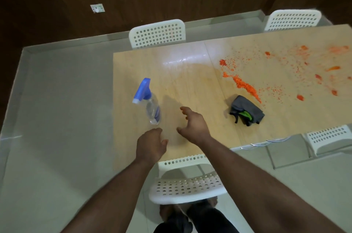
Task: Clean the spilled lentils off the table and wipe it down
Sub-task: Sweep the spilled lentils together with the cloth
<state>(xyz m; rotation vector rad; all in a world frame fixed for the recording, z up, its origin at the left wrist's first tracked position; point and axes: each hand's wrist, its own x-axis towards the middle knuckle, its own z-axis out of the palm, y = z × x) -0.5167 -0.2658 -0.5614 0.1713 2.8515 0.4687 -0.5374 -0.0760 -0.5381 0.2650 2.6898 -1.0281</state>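
Observation:
Orange lentils (245, 86) lie scattered over the right half of the light wooden table (190, 84), with a thick streak near the middle and smears further right. A crumpled grey cloth (246, 110) with a green patch sits just below that streak. A clear spray bottle (150, 103) with a blue trigger head stands on the left part of the table. My left hand (150, 146) hovers just below the bottle, fingers relaxed, holding nothing. My right hand (192, 125) is spread above the table to the right of the bottle, fingers loosely curved and empty.
White perforated chairs surround the table: one (157, 33) at the far side, another (293, 19) at the far right, one (187, 181) directly beneath my arms, one (331, 139) at the near right. A wet sheen (184, 57) marks the table's far middle. Grey floor lies left.

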